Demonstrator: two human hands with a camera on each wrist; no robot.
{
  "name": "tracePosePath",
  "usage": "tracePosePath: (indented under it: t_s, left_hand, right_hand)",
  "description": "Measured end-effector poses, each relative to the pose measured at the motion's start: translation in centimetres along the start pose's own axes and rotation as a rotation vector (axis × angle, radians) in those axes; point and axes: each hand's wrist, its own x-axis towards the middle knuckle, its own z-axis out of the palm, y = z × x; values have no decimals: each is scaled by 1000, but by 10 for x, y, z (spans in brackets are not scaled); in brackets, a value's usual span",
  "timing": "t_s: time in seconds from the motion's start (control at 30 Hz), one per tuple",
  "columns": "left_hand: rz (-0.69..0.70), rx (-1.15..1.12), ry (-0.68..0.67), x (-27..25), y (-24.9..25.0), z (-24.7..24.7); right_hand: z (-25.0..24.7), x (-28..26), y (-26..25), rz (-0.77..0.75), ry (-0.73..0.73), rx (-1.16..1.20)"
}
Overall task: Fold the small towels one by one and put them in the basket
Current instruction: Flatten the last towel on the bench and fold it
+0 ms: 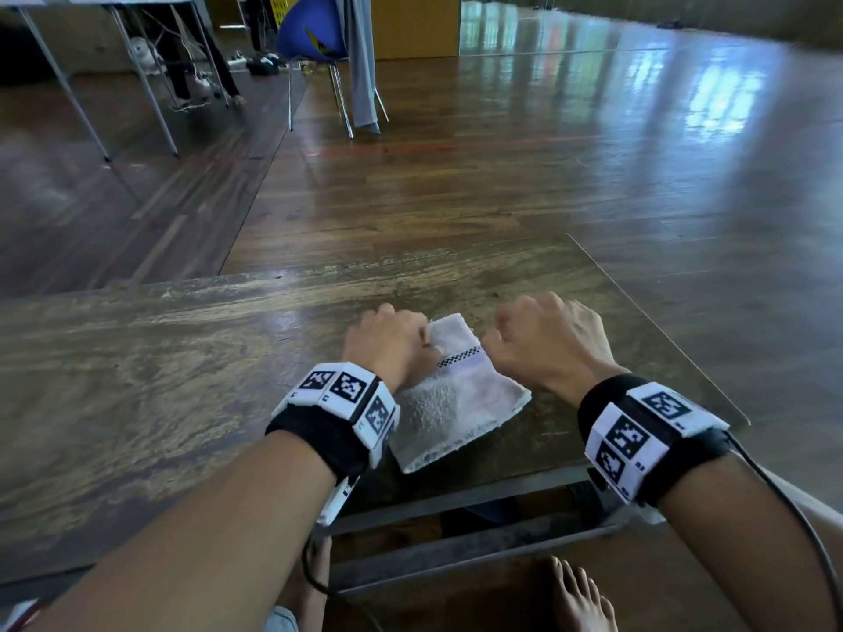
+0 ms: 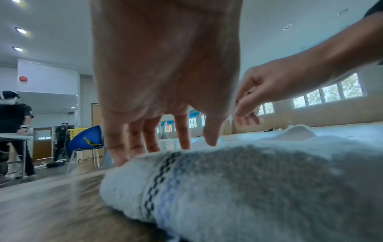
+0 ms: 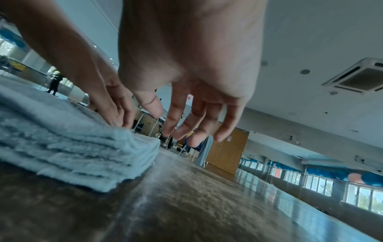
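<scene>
Left hand (image 2: 165, 78) fingertips (image 2: 120, 157) press the soft, light folded towel (image 1: 456, 399); right hand (image 3: 192, 78) fingers (image 3: 199, 124) hang spread, empty; grip its stacked edges below them.

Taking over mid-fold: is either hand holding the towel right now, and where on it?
Neither grips it. The left hand rests its fingertips on the far left edge of the folded towel; the right hand hangs open off its right side.

White towel (image 1: 460, 394) with black checkered stripe and pale blue band, brown wood-grain table (image 1: 182, 358), black wristbands (image 1: 328, 431) bearing black-and-white square markers, blue chair (image 1: 310, 29), yellow crate (image 2: 75, 131)
</scene>
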Motion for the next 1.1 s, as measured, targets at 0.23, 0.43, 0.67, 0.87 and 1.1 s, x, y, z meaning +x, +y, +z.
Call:
tracePosePath:
  t_s: [0.23, 0.43, 0.67, 0.87, 1.1]
  left_hand:
    - [138, -69, -163, -6, 7, 6]
    - [-90, -3, -432, -27, -1, 28]
    - [-68, -69, -398, -24, -16, 32]
    - [-214, -90, -207, -21, -14, 33]
    - [-310, -190, -97, -13, -4, 12]
  right_hand:
    - [31, -8, -4, -297, -506, 280]
    - [48, -8, 15, -256, -702, 123]
    - [52, -6, 18, -141, -740, 131]
    - [50, -9, 13, -44, -728, 142]
    - [50, -17, 8, 8, -628, 197]
